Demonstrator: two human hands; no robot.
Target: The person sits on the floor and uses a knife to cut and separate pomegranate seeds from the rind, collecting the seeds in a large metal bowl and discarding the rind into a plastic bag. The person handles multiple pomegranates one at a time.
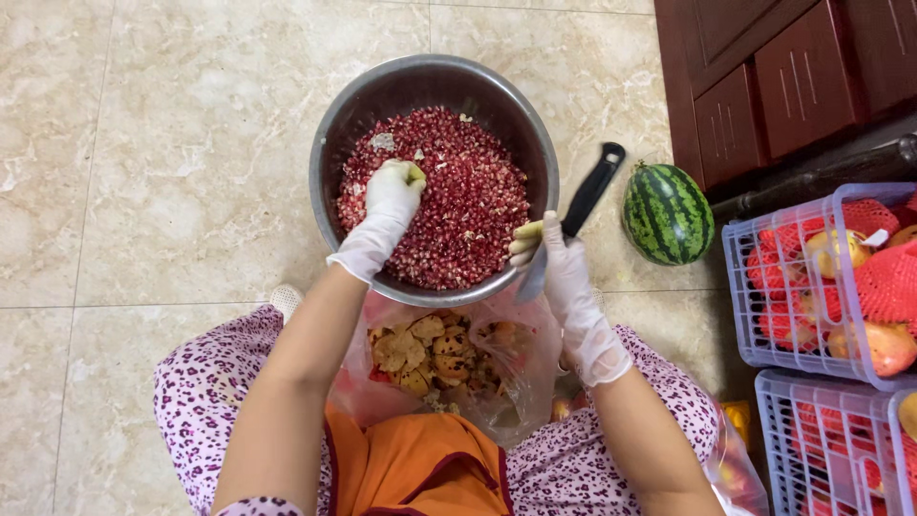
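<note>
Gloved left hand (pixel 394 191) pinched pith over heaped seeds (pixel 458 225) in steel bowl (pixel 330 143); right hand (pixel 564 263) gripped black-handled knife (pixel 587 201); peels bagged (pixel 430 358); basket fruit (pixel 841 287) unprocessed.

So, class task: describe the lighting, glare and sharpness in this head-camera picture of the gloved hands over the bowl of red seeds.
Head view: soft, even light with faint shadows; a mild sheen on the floor tiles and on the metal bowl rim; the left hand, right hand, knife and watermelon look sharp; slight wide-angle bending toward the edges.
</note>
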